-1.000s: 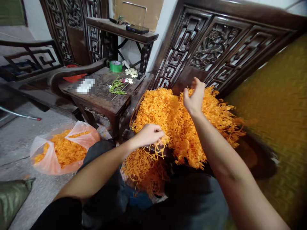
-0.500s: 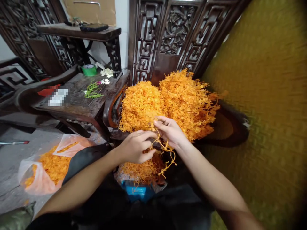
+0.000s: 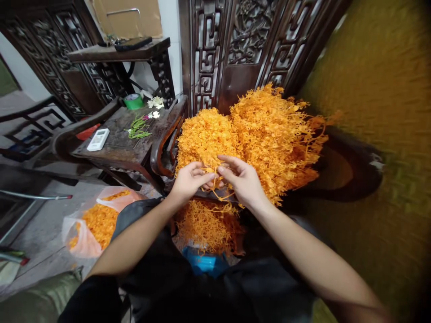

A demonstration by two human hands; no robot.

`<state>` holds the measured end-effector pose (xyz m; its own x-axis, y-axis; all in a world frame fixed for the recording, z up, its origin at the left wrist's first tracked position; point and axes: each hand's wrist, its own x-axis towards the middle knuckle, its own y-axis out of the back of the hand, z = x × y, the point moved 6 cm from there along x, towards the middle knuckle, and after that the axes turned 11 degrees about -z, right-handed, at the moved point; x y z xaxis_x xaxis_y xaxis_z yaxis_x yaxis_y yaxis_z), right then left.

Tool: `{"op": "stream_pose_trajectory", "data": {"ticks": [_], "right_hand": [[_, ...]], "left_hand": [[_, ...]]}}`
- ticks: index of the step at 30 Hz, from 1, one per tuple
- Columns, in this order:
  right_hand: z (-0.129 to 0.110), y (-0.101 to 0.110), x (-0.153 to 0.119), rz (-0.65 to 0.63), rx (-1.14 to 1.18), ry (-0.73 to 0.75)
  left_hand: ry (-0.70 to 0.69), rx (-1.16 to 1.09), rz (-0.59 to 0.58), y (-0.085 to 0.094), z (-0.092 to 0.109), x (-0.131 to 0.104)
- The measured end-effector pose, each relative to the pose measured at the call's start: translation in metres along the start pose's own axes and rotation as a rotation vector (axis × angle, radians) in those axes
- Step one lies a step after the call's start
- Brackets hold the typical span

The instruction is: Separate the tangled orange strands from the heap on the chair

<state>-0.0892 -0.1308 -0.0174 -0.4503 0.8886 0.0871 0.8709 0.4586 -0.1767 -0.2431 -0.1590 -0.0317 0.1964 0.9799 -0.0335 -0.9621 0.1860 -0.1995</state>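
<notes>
In the head view, my left hand [image 3: 189, 181] and my right hand [image 3: 248, 183] meet in front of the orange heaps. Between them is a thin orange artificial flower sprig [image 3: 211, 170], pinched at the fingertips of both hands. Its stems dangle and curl below my fingers, partly hidden by them. Just behind stand two big bunches of similar orange sprigs, a left bunch [image 3: 208, 134] and a larger right bunch [image 3: 276, 139]. Below my hands, a pile of orange stems [image 3: 205, 226] lies between my legs, above something blue [image 3: 207, 264].
On the dark wooden side table [image 3: 114, 119] are a green tape roll [image 3: 134, 101], green-stemmed flowers [image 3: 138, 128] and a white remote control [image 3: 98, 139]. A plastic bag [image 3: 89, 242] of orange pieces sits on the floor at left. Carved wooden panels [image 3: 251, 76] rise behind.
My left hand has moved up and closed its fingertips on the sprig beside my right hand. Less of the stem hangs down. The view has shifted, so surroundings sit further right.
</notes>
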Motion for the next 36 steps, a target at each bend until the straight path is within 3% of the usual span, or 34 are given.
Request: {"op": "stream_pose_trajectory", "data": {"ticks": [3,10,15,21,25,32,36], "right_hand": [[0.000,0.003,0.002,0.031,0.074,0.016],[0.005,-0.002,-0.001,0.042,0.100,0.038],[0.008,-0.015,-0.001,-0.066,0.088,0.013],[0.005,-0.021,0.003,-0.199,0.016,-0.039],[0.000,-0.023,0.003,-0.262,0.019,-0.072],[0.003,-0.024,0.004,-0.212,0.044,-0.178],[-0.005,-0.018,0.005,-0.177,-0.130,-0.193]], "left_hand": [[-0.061,-0.075,0.077,0.008,0.008,0.002],[-0.085,0.025,0.071,0.008,0.005,0.004],[-0.165,0.253,0.093,0.010,0.013,0.003],[-0.076,0.307,0.007,0.011,0.017,0.002],[-0.115,0.271,0.016,0.015,0.020,0.005],[-0.290,0.740,0.028,0.010,0.043,0.004],[-0.367,0.788,0.072,0.013,0.054,0.009]]}}
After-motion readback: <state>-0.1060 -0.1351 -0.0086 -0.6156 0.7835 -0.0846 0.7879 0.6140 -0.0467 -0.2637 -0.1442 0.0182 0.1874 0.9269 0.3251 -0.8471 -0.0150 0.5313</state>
